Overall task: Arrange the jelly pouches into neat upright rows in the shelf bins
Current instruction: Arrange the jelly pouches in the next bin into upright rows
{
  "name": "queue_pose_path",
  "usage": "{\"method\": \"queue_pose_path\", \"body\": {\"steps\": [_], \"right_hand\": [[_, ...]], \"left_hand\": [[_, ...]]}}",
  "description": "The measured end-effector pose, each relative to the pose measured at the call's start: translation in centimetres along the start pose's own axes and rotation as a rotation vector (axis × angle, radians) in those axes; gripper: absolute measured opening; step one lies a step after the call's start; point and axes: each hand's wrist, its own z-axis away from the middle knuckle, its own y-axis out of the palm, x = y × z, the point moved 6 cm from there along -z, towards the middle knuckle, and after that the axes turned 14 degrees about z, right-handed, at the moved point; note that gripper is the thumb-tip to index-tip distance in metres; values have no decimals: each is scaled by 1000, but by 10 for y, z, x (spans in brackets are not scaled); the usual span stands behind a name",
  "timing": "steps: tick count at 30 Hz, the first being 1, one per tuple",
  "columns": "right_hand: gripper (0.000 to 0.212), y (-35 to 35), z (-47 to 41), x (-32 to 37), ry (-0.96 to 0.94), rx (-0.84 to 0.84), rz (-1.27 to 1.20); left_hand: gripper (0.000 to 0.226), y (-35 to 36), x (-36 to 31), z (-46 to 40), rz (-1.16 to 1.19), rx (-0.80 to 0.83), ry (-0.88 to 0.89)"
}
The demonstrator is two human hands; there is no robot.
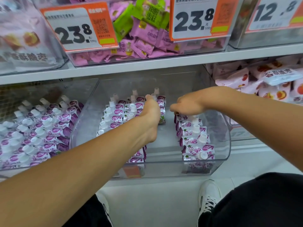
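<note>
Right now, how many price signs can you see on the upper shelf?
3: one at left, one in the middle, one cut off at the right edge. Others may be out of view.

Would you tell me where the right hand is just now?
Head view: the right hand is inside the clear middle bin, touching the rearmost pouch of the right-hand row.

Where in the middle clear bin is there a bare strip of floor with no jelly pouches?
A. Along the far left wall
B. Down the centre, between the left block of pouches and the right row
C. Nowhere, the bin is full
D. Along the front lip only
B: in the middle bin, the left block of pouches and the right row stand apart, with bare floor between them where the left hand reaches in.
</note>
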Motion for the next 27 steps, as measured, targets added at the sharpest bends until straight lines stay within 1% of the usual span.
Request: {"method": "queue_pose_path", "body": {"steps": [3,6,8,12,13,14,15,17,19,21,23,25,27], "right_hand": [[53,0,4,-4,11,-70,52],[48,-3,6,-4,-5,-105,51],[50,-8,4,-8,-11,-117,25],[36,-29,-1,-13,-46,-167,-3],[33,-31,-4,-15,-61,-153,2],[35,-30,-8,-16,-63,-110,-4],[36,-27,-12,-18,-68,-51,-35],[31,-16,-21,-14,-83,56,-43],[37,-9,-33,-12,-52,64,11],[49,-8,-42,-12,19,7,68],[52,-8,-51,-15,79,-37,99],[45,-5,-56,-18,134,-48,117],[31,-6,-58,-19,161,-100,183]], "left_hand": [[68,4,0,-7,36,-27,-29],[67,1,-3,-17,4,-39,-70],[66,2,-5,-21,5,-38,-86],[74,1,0,-32,50,-65,-64],[78,0,3,-39,58,-74,-49],[81,-2,7,-44,62,-76,-48],[82,-2,10,-45,63,-70,-46],[77,-2,13,-44,80,-59,-33],[73,-2,14,-45,126,-51,-32],[72,-1,15,-49,166,-40,-35],[75,0,13,-46,219,-29,-44],[85,3,15,-53,254,-11,-83],[92,5,18,-67,271,-1,-103]]}}
